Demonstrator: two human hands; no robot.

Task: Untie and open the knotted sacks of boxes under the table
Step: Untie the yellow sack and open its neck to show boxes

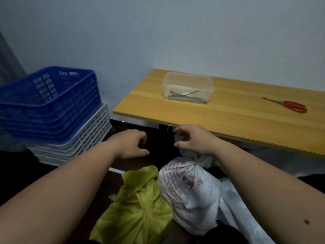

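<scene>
A white plastic sack with red print lies on the dark floor by the table's front edge, its neck gathered in a knot at the top. To its left sits a yellow-green cloth sack, also knotted. My right hand hovers just above the white sack's knot with fingers spread and curled, holding nothing I can see. My left hand reaches toward the dark space under the table, fingers loosely curled and empty. More white plastic lies to the right of the white sack.
A wooden table stands against the wall, bearing a clear plastic box with green ties and red-handled scissors. Stacked blue crates on white crates stand at the left.
</scene>
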